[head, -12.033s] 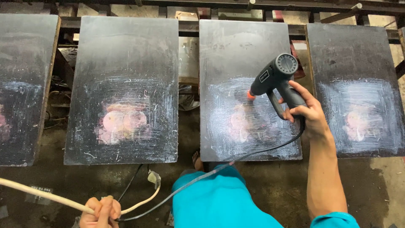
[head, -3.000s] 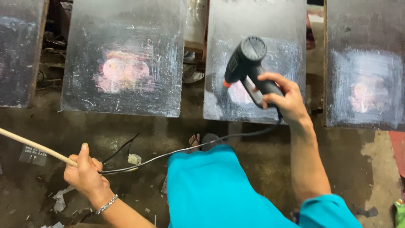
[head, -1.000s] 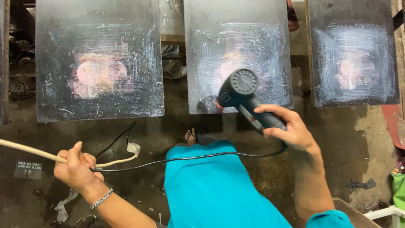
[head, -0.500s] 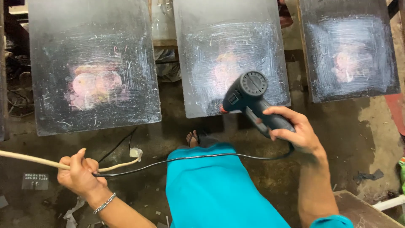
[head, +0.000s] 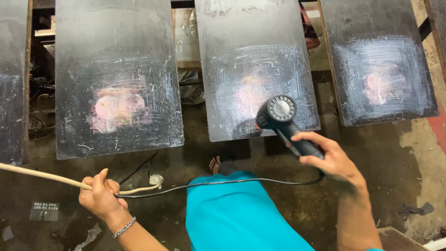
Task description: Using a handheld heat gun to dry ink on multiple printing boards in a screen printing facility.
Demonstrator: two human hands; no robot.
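My right hand [head: 332, 158] grips the handle of a black heat gun [head: 281, 120], its barrel aimed at the near edge of the middle dark board [head: 253, 60]. A black cord [head: 218, 182] runs from the gun across my teal clothing [head: 237, 214] to my left hand [head: 98, 194]. That hand holds a cream extension cable [head: 42, 175] together with the black cord, beside a pale plug [head: 155, 179]. The left dark board [head: 116, 74] shows a pinkish smear in a scuffed white patch.
More dark boards stand at the right [head: 377, 60] and far left [head: 13, 79], with gaps between them showing a frame and clutter below. My sandalled foot [head: 214, 163] rests on the stained concrete floor [head: 409, 153]. A small dark plate [head: 44, 210] lies at lower left.
My view has shifted slightly; the heat gun has moved a little lower along the middle board's near edge. My left hand keeps hold of the cables.
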